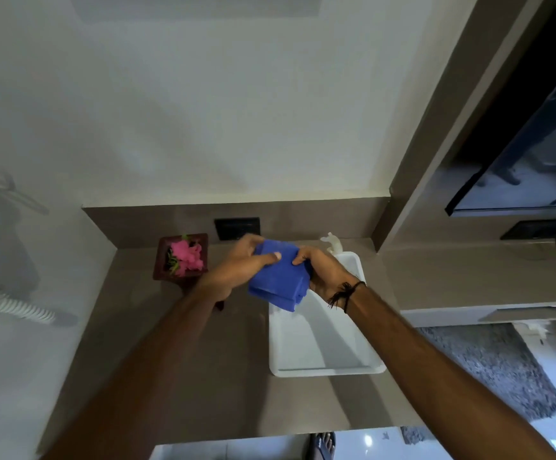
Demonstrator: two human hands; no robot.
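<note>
Both hands grip a folded blue cloth (278,275) at frame centre, above the far end of the white tray (319,368): left hand (241,265) pinching the top, right hand (323,272) curled underneath. Loosened fingers could let the folds spill open; a leftward sweep might knock the flower pot (182,257).

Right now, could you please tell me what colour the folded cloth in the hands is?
The cloth is plain blue, seen best in the head view.

Dim, soft indoor light, motion blur on forearms, wide-angle bending at edges, glare on the floor (368,439).
</note>
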